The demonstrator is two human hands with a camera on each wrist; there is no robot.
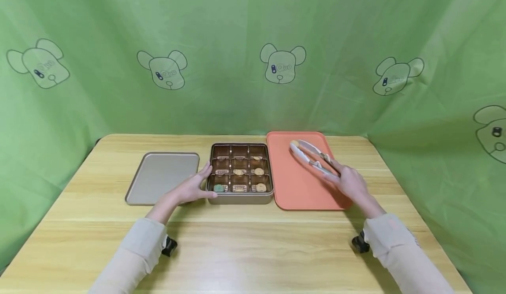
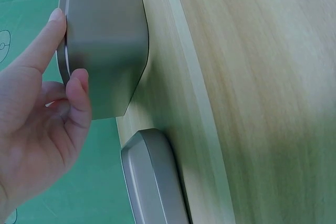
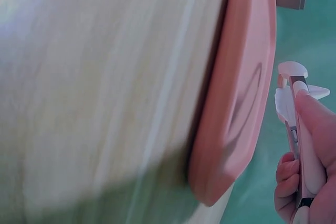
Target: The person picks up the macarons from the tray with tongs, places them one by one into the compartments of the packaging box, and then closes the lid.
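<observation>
A metal tin (image 1: 241,198) with a brown divided insert stands mid-table, cookies in its compartments. One is a green cookie (image 1: 219,188) at the front left; a round tan cookie (image 1: 258,171) lies in the middle row at right. My left hand (image 1: 193,187) holds the tin's front left corner, thumb at the front rim and fingers along the left side. My right hand (image 1: 352,182) grips a pair of tongs (image 3: 310,166) with white tips above the tray (image 1: 308,193). A tan cookie (image 1: 295,143) appears between the tong tips, partly hidden.
The flat metal lid (image 1: 164,177) lies left of the tin. The coral tray sits close against the tin's right side. A green curtain (image 1: 221,100) with bear-head outlines hangs behind the wooden table (image 1: 237,241) and along its sides.
</observation>
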